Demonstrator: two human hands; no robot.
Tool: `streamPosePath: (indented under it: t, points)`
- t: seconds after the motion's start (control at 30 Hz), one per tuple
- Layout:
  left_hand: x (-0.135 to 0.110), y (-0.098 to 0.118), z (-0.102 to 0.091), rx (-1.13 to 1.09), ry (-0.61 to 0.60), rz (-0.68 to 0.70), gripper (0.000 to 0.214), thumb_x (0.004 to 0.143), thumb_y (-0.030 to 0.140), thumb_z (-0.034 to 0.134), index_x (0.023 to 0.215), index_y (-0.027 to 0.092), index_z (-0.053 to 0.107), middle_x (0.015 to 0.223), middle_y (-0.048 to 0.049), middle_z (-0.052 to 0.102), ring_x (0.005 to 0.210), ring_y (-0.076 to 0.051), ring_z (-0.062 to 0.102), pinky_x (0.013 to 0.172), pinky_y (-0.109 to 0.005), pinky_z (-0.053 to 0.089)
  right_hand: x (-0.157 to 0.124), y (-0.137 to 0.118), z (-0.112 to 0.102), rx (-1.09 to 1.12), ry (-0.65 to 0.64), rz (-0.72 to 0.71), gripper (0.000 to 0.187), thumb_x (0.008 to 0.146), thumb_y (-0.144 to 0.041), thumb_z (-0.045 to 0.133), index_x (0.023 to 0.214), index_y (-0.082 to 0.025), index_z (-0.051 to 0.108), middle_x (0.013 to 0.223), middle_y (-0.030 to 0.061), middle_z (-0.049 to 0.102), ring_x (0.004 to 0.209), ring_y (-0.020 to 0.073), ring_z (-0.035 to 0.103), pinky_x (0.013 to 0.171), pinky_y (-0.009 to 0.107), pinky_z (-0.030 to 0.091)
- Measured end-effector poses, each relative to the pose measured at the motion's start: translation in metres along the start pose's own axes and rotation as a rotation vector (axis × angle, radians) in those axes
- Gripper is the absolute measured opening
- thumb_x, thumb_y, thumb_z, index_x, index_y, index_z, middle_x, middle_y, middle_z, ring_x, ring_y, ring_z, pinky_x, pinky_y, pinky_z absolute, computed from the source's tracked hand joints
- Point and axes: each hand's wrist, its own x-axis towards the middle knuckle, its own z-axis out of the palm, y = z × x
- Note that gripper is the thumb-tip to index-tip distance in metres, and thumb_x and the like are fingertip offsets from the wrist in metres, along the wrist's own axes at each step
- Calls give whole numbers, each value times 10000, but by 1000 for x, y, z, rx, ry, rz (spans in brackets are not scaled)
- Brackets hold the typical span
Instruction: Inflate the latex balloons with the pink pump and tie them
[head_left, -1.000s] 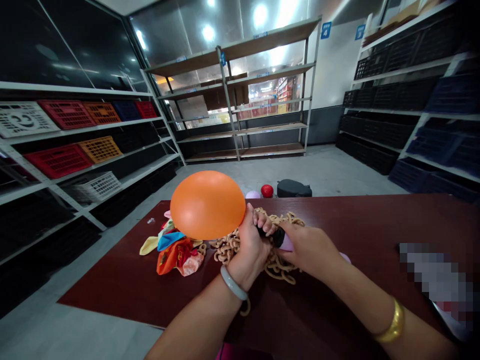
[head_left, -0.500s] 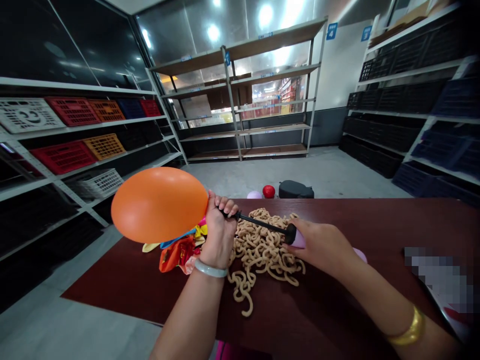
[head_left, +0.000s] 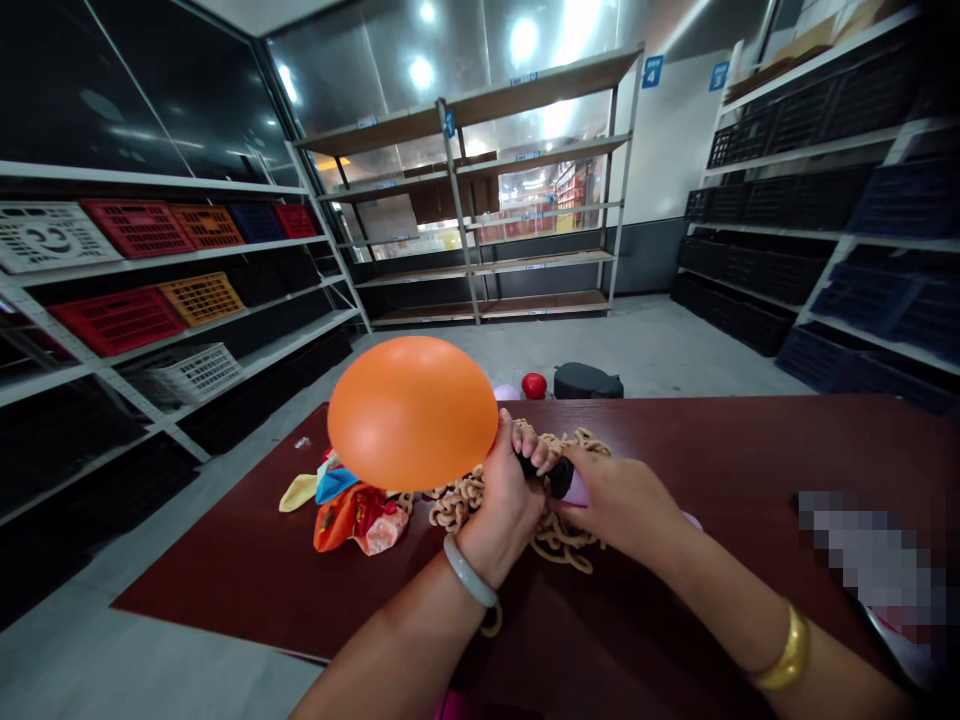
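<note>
Here, an inflated orange balloon [head_left: 412, 412] sits just left of the frame's centre, above the table, its neck end hidden at the left hand [head_left: 514, 490]. That hand's fingers are curled closed around the black end of a hand pump [head_left: 574, 490]; the right hand [head_left: 626, 500] is wrapped around the pump's lilac barrel, its fingers partly out of sight. Beneath the hands lies a heap of tan curled strands [head_left: 456, 502], and below the balloon are limp balloons [head_left: 349, 518] in orange, blue and yellow, all on the dark red-brown table [head_left: 225, 560]. Beyond its far edge show a red ball [head_left: 534, 385] and a dark grey case [head_left: 589, 381]. At the left of the frame, shelves hold a white crate [head_left: 52, 237] and coloured crates [head_left: 135, 228], with white baskets [head_left: 199, 375] lower down; black crates [head_left: 750, 265] and navy crates [head_left: 862, 290] fill the right-hand rack. What the crates contain cannot be made out. Half a second ago the hands were well apart with a black rod bared between them; now they nearly meet, the rod is out of sight, and the balloon has shifted rightward.
</note>
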Motion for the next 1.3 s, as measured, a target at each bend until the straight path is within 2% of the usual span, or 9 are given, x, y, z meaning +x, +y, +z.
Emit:
streamPosePath:
  t: [0.17, 0.37, 0.47, 0.57, 0.77, 0.87, 0.97, 1.17, 1.3]
  points:
    - [16, 19, -9, -11, 11, 9, 470, 849, 405, 601, 567, 184, 297, 459, 66, 274, 361, -64, 272, 376, -211, 215, 2, 4, 3, 1, -29, 14, 400, 801, -515, 558, 1102, -252, 551, 938, 48, 710, 804, 268, 678, 618, 342, 441]
    - [35, 86, -22, -84, 7, 188, 437, 897, 308, 546, 594, 190, 254, 447, 78, 247, 351, -55, 244, 373, -201, 198, 3, 17, -2, -60, -11, 13, 494, 786, -539, 575, 1184, -249, 530, 1029, 74, 701, 873, 276, 674, 664, 350, 467]
    - [34, 102, -23, -122, -5, 239, 425, 915, 301, 510, 607, 190, 240, 453, 75, 252, 358, -54, 251, 373, -193, 181, 1, 21, -8, -111, 31, -1, 509, 804, -550, 550, 1204, -237, 519, 1082, 81, 688, 865, 274, 674, 662, 357, 477]
    - [32, 90, -22, -134, 9, 249, 420, 904, 283, 529, 614, 189, 240, 460, 78, 249, 364, -49, 255, 383, -192, 198, -1, 22, -11, -178, 47, -8, 494, 825, -549, 524, 1191, -218, 530, 1051, 92, 694, 799, 270, 677, 629, 357, 473]
    - [22, 32, -14, -95, 72, 137, 410, 888, 317, 555, 596, 185, 299, 464, 71, 269, 368, -56, 276, 387, -205, 218, -1, 12, -8, -191, 28, -20, 433, 813, -484, 567, 1144, -206, 538, 992, 83, 696, 749, 256, 670, 595, 344, 453]
    - [13, 8, -9, -64, 49, 68, 425, 869, 358, 581, 585, 182, 317, 478, 61, 292, 386, -64, 304, 396, -209, 240, -1, 5, -5, -149, 29, -3, 405, 804, -479, 584, 1099, -205, 543, 959, 82, 697, 769, 247, 669, 594, 322, 439]
    - [7, -5, -7, -48, 19, 38, 438, 872, 410, 566, 579, 177, 339, 487, 52, 309, 394, -69, 311, 397, -212, 240, -1, 1, -2, -116, 23, 12, 373, 793, -457, 601, 1067, -210, 543, 918, 69, 699, 769, 243, 668, 593, 314, 430]
    - [12, 0, -11, -36, 3, -3, 423, 875, 373, 561, 577, 181, 328, 476, 52, 294, 385, -75, 309, 398, -219, 232, 1, 2, 3, -54, 20, 11, 423, 795, -523, 585, 1096, -231, 535, 946, 56, 707, 800, 254, 674, 617, 332, 448]
    - [24, 34, -15, -40, 16, 38, 408, 881, 288, 545, 580, 188, 289, 461, 65, 262, 362, -64, 270, 387, -219, 205, 2, 7, 3, -72, 13, 14, 443, 788, -532, 591, 1119, -242, 538, 960, 56, 710, 822, 268, 678, 632, 345, 465]
